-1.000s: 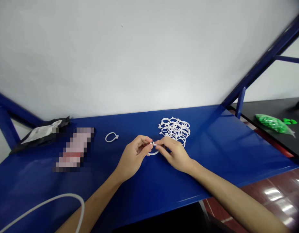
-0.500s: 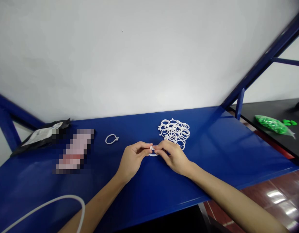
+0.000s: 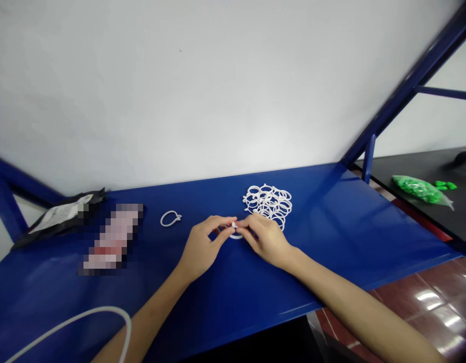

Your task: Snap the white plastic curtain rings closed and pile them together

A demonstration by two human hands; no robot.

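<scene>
A small white plastic ring (image 3: 236,236) is pinched between my two hands, just over the blue table. My left hand (image 3: 204,245) grips it from the left with thumb and forefinger. From the right, my right hand (image 3: 266,238) pinches it with the fingertips, which nearly meet those of the left. Fingers cover much of the ring and its joint. Beyond my right hand lies a pile of similar white rings (image 3: 268,199). One single white ring (image 3: 171,219) with a small clasp lies apart, left of my left hand.
On the blue table (image 3: 233,297), a blurred-out pinkish item (image 3: 117,232) and a black package with a white label (image 3: 62,214) lie left. A white cable (image 3: 85,311) loops at front left. A bag of green pieces (image 3: 419,189) lies on the black table at right.
The camera view has shifted slightly. Both hands keep their pinch on the ring, with only small finger movements; the pile and the lone ring stay in place.
</scene>
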